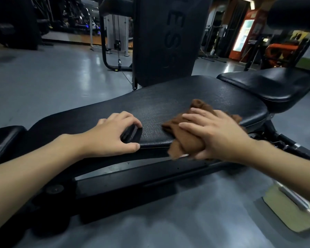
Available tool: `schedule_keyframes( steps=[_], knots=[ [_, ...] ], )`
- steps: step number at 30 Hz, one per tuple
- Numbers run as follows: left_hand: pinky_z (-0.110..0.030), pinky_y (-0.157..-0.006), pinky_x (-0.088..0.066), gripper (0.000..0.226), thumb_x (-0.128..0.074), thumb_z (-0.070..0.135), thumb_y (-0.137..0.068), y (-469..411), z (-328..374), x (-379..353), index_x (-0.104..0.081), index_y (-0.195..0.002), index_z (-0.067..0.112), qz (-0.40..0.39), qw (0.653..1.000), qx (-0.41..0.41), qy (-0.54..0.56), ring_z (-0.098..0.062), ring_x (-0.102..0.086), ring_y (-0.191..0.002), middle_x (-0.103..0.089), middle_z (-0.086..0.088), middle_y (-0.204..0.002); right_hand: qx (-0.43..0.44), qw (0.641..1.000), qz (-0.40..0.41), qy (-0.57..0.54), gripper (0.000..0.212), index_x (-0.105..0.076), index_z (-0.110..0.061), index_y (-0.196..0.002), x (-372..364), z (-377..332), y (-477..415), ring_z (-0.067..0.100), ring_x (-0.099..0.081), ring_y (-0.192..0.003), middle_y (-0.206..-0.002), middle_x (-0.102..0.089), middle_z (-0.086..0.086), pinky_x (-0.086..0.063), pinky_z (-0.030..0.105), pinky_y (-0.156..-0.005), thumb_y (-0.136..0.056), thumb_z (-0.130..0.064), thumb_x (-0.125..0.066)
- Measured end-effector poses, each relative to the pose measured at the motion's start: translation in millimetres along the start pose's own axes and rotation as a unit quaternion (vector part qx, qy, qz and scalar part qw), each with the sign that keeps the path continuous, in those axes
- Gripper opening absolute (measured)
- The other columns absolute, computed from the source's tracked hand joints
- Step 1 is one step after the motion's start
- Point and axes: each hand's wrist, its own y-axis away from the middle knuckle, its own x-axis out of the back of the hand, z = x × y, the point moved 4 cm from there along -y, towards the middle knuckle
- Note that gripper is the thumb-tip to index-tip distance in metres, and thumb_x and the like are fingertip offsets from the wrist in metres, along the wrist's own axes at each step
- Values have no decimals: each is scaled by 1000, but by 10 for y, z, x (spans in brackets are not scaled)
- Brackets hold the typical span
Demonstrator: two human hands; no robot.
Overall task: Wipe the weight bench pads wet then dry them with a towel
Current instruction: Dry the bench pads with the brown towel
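Right hand (217, 135) grip round brown cloth (183, 142) on bench pad (168, 104) edge

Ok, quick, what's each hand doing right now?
Left hand: curled over a small dark object on the bench pad.
Right hand: grips brown towel.

Both our bare forearms reach forward from the lower corners of the frame, wrists low and nearly level. Our left hand (113, 133) sits palm down, fingers arched and curled over a small dark block (131, 134), thumb stretched along the near edge below it. Our right hand (209, 133) lies flatter, fingers spread and pointing left across a brown cloth (181, 144), thumb tucked under the bunched fabric
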Motion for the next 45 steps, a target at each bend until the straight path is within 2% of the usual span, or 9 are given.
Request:
schedule_keyframes(
  steps=[5,12,17,20,24,30,35,40,45],
  knots=[
    [-50,-113,-22,68,-37,59,-61,-93,199,-67,-44,-126,41,-19,1000,-18,4,2,-26,-132,-34,24,-138,-45,999,-10,6,85,-55,-25,-133,-10,130,94,32,-49,-134,-140,-56,4,-42,50,-93,-65,-75,-61],
    [-44,-110,-22,60,-30,58,-62,-136,218,-89,-41,-120,44,-6,1000,-6,15,2,-27,-124,-35,28,-127,12,1000,10,-12,91,-51,-26,-138,-33,-394,-244,36,-47,-134,-142,-54,7,-44,53,-92,-64,-75,-67],
    [-43,-112,-22,57,-28,58,-69,-296,414,-114,-45,-121,45,-2,1000,-10,20,-1,-30,-125,-36,25,-127,17,1000,0,-17,91,-52,-27,-139,-42,70,23,32,-44,-138,-146,-52,4,-46,52,-93,-64,-78,-64],
    [-48,-116,-18,56,-31,61,-76,-471,644,-202,-43,-127,44,-22,999,-39,7,-1,-29,-131,-33,25,-136,-16,1000,-22,-9,93,-53,-26,-138,0,446,218,29,-42,-140,-147,-51,2,-44,48,-98,-65,-84,-56],
    [-45,-114,-25,40,-37,52,-91,-677,905,-243,-49,-127,38,-8,997,-75,10,-5,-35,-130,-38,20,-139,-66,997,-32,-13,94,-53,-27,-138,28,718,412,30,-42,-140,-147,-51,1,-43,51,-99,-63,-85,-56],
    [-50,-98,-37,11,-36,22,-98,-937,1034,-223,-43,-95,30,57,997,-47,27,-13,-44,-100,-51,15,-100,-13,999,32,-12,93,-54,-25,-139,-55,276,225,33,-45,-135,-143,-54,3,-38,53,-101,-68,-85,-54],
    [-49,-103,-34,21,-36,18,-97,-1142,1197,-236,-46,-106,34,34,997,-43,49,-10,-48,-103,-54,15,-106,-2,997,68,-40,91,-57,-26,-136,-94,544,352,30,-45,-137,-143,-55,2,-41,50,-99,-67,-84,-60],
    [-49,-104,-35,21,-33,30,-102,-1252,1356,-267,-46,-118,34,23,997,-63,36,-9,-48,-110,-53,15,-114,-87,994,42,-45,95,-54,-30,-138,-128,1198,720,28,-37,-143,-148,-50,-2,-37,52,-105,-63,-88,-57],
    [-48,-106,-31,28,-29,37,-103,-1308,1382,-303,-43,-126,34,14,998,-62,7,-10,-41,-118,-44,17,-119,-252,933,6,-257,106,-35,-43,-147,-172,1504,989,17,-6,-153,-162,-23,-8,-17,58,-120,-57,-96,-50]
  ],
)
